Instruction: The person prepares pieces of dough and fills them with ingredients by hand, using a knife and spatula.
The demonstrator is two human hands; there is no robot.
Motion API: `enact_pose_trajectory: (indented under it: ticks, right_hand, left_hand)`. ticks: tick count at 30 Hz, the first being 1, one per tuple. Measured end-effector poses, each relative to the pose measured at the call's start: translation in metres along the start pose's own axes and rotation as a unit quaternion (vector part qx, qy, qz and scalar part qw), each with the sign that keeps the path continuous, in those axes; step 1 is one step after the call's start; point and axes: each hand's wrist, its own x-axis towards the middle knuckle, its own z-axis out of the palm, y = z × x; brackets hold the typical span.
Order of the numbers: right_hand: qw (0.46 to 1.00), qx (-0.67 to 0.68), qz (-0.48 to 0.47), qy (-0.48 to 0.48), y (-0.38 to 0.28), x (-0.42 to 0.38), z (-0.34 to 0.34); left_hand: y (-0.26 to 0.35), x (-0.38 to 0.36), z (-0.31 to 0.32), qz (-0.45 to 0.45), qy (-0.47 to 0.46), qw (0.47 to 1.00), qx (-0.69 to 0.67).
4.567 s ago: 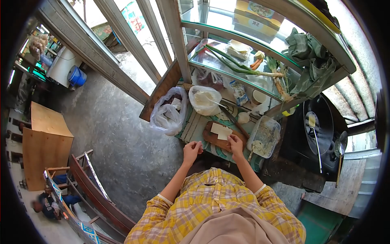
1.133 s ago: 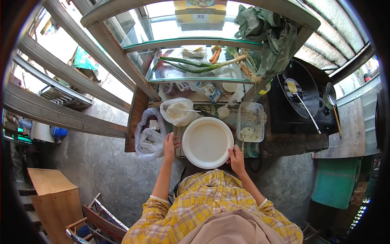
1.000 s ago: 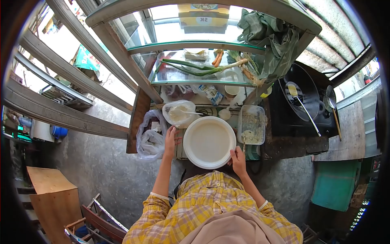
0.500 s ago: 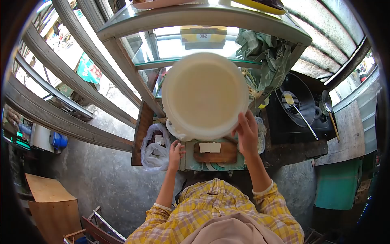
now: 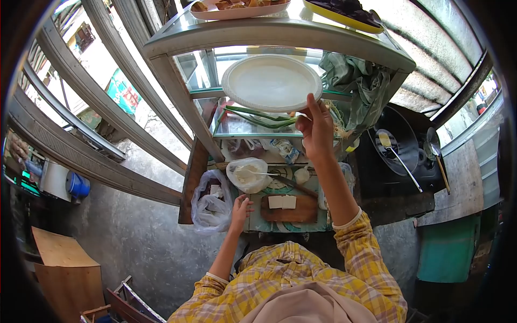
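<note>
My right hand (image 5: 316, 126) grips the near right edge of a white round plate (image 5: 272, 83), lifted in front of the glass shelves. Beneath the plate, green stalks (image 5: 261, 119) lie on a shelf. My left hand (image 5: 241, 211) has its fingers apart and holds nothing. It is between a clear plastic bag (image 5: 211, 210) and a wooden cutting board (image 5: 289, 214). Two white pieces (image 5: 282, 202) rest side by side on the board. Behind it are an open bag of white stuff (image 5: 247, 176) and a knife (image 5: 295, 185).
On the right, a black wok (image 5: 392, 129) with a long-handled utensil stands on a stove (image 5: 377, 185). A grey-green cloth (image 5: 355, 81) hangs at the cabinet's right. Trays of food, one pink (image 5: 239, 13) and one yellow (image 5: 344, 20), sit on top.
The plate has moved up and away from me in my right hand and now tilts, uncovering the stalks, the white bag and the knife. My left hand has shifted slightly right and nearer.
</note>
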Motion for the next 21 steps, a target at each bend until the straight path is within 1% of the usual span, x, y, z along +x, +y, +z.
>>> enact_pose_trajectory:
  ticks: [7,15,18,19,21]
  right_hand:
    - [1.0,-0.012,0.014,-0.019,-0.004,0.01,0.005]
    - [0.998,-0.01,0.048,-0.027,-0.002,0.0,-0.005]
    - [0.997,-0.031,0.06,-0.043,0.0,-0.016,-0.013]
    - [0.997,-0.052,0.042,-0.044,0.005,-0.023,-0.019]
    - [0.993,-0.088,0.065,-0.042,0.018,-0.038,-0.039]
  left_hand:
    - [-0.001,0.002,0.005,-0.009,0.002,1.0,-0.01]
    - [-0.001,0.003,0.015,-0.01,0.008,1.0,-0.012]
    - [-0.004,0.003,0.02,-0.013,0.015,1.0,-0.02]
    - [-0.006,0.003,0.022,-0.013,0.016,1.0,-0.019]
    - [-0.013,0.005,0.025,-0.013,0.005,1.0,-0.018]
